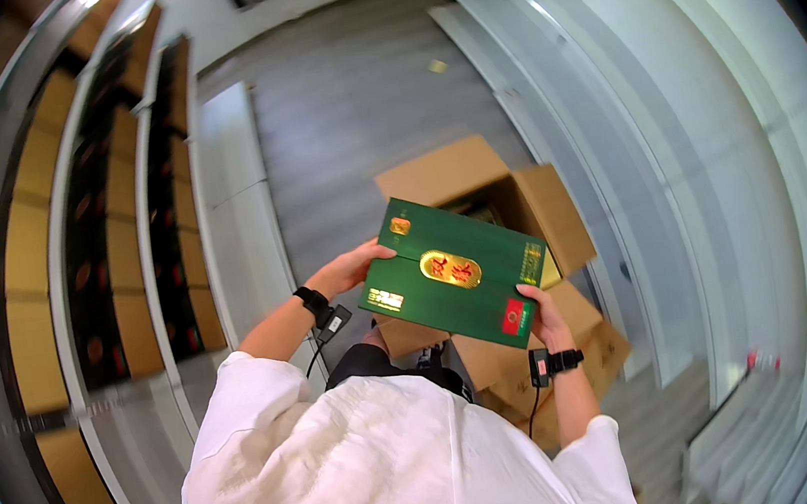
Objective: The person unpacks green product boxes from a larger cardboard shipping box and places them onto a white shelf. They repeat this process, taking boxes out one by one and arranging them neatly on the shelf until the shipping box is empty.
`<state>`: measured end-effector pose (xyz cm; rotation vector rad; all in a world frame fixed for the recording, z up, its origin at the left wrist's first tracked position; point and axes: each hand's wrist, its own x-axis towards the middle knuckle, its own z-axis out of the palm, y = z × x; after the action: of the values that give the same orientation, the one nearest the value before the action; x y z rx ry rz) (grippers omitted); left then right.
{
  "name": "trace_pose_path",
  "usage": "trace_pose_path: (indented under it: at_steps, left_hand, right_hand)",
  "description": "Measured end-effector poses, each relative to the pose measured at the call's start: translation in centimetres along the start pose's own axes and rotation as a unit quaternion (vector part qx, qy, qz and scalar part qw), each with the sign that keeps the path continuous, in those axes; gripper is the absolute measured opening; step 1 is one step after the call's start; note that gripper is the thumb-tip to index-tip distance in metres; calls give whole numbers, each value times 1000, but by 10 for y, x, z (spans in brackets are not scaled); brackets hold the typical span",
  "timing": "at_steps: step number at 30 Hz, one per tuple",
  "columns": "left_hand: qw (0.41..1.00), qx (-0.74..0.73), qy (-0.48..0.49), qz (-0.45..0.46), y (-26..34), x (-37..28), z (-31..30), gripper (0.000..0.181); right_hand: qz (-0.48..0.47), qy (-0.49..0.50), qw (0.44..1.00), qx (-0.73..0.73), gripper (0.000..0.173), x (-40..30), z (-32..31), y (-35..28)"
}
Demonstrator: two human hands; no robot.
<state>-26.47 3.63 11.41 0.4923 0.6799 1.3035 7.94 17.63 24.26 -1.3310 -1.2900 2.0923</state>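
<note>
A flat green gift box [468,285] with gold and red printing is held level in front of me, tilted clockwise in the view. My left hand [354,264] grips its left edge, the thumb on top. At its lower right edge, my right hand [546,317] holds it with the thumb on top and the fingers mostly hidden beneath. Below and behind the green box stands a cardboard carton [554,214] with its flaps spread; the held box hides much of its opening, and its contents cannot be made out. Both wrists wear black straps with small cabled devices.
Shelves on the left hold rows of tan and dark boxes [128,255]. White shelving [632,148] lines the right side. Further cardboard cartons [598,356] stand by my right forearm. A small yellowish piece [437,66] lies on the grey floor [354,92].
</note>
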Motion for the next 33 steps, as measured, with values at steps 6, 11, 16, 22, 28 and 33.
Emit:
trace_pose_path:
  at_steps: [6, 11, 16, 22, 28, 33]
  left_hand:
    - [990, -61, 98, 86, -62, -125, 6, 55]
    - [965, -67, 189, 171, -133, -224, 19, 71]
    - [929, -149, 271, 203, -238, -347, 45, 72]
    - [846, -220, 406, 267, -304, -447, 131, 74]
    - [789, -219, 494, 291, -367, -521, 230, 75]
    - [708, -264, 556, 347, -378, -540, 275, 63]
  right_hand:
    - [60, -65, 989, -121, 44, -12, 48, 0]
    - [122, -163, 953, -226, 37, -30, 116, -4]
    - [203, -235, 902, -301, 40, -75, 184, 69]
    - [249, -352, 819, -378, 36, -110, 261, 109]
    - [288, -420, 747, -428, 39, -192, 294, 156]
    - [308, -479, 684, -456, 40, -216, 337, 165]
